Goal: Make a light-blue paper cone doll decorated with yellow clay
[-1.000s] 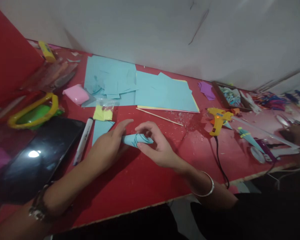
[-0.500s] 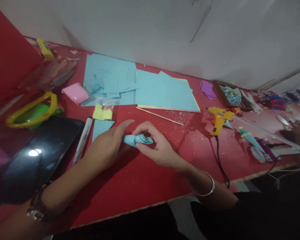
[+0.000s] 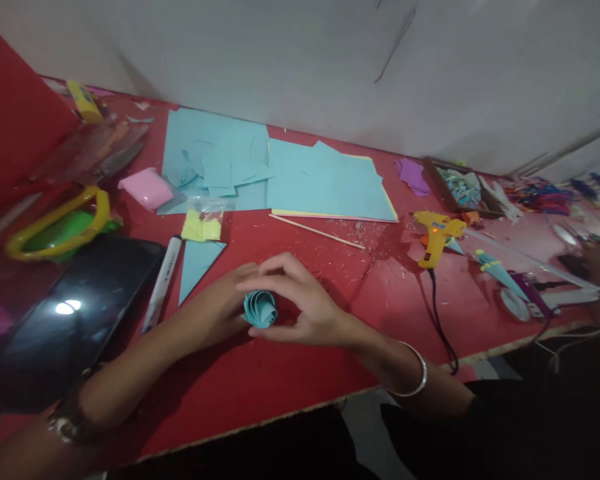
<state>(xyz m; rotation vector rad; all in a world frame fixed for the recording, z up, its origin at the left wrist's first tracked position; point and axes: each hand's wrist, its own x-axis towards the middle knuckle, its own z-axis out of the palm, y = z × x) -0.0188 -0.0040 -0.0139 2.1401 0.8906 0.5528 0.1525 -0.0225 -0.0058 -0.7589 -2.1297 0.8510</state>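
A rolled light-blue paper cone (image 3: 260, 309) shows its spiral open end toward me, just above the red table (image 3: 260, 380). My left hand (image 3: 219, 312) grips it from the left, fingers closed round its body. My right hand (image 3: 300, 303) curls over it from the right, thumb and fingers pinching its rim. A blue paper triangle (image 3: 195, 263) lies flat to the left of my hands, beside a white marker (image 3: 161, 283).
Blue paper sheets (image 3: 325, 180) lie at the back, with a thin wooden stick (image 3: 316, 231) in front. A yellow glue gun (image 3: 435, 235) stands right, its black cord running to the edge. A dark tablet (image 3: 75, 303), a pink lump (image 3: 146, 187) and yellow-green scissors (image 3: 55, 227) lie left. Another person's hand (image 3: 597, 263) is far right.
The paper cone lay sideways between my hands; both hands have drawn nearer and turned it so its open spiral end faces me. The blue triangle is now uncovered.
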